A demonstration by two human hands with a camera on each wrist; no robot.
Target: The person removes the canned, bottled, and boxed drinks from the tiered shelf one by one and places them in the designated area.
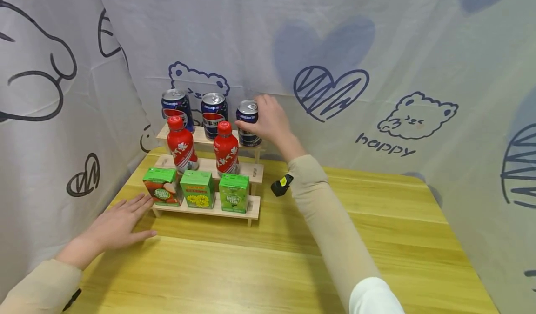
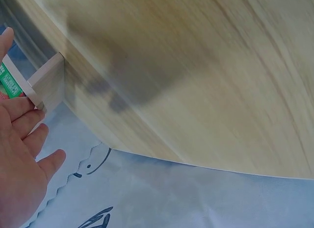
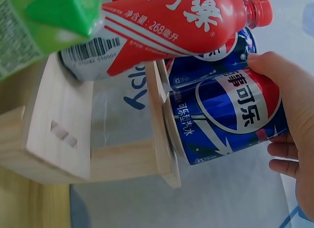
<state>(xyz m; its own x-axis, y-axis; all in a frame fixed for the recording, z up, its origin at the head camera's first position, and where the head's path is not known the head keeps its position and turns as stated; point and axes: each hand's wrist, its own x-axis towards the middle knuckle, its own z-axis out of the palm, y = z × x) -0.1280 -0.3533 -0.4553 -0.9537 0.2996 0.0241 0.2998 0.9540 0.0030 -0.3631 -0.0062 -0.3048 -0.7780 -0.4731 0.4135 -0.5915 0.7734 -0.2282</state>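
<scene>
A three-step wooden rack (image 1: 253,170) stands at the back left of the yellow table (image 1: 377,221). Its top step carries three blue cola cans. My right hand (image 1: 270,121) grips the rightmost can (image 1: 248,118), which stands on the step's right end; the right wrist view shows fingers (image 3: 294,115) wrapped round that can (image 3: 230,115). Two red bottles (image 1: 181,144) occupy the middle step, three green juice cartons (image 1: 197,189) the bottom one. My left hand (image 1: 121,223) lies flat on the table, fingers straight, beside the rack's left foot (image 2: 46,86).
A printed white cloth (image 1: 377,72) hangs close round the table on the left, back and right. A small black and yellow object (image 1: 281,185) lies on the table just right of the rack, by my right forearm.
</scene>
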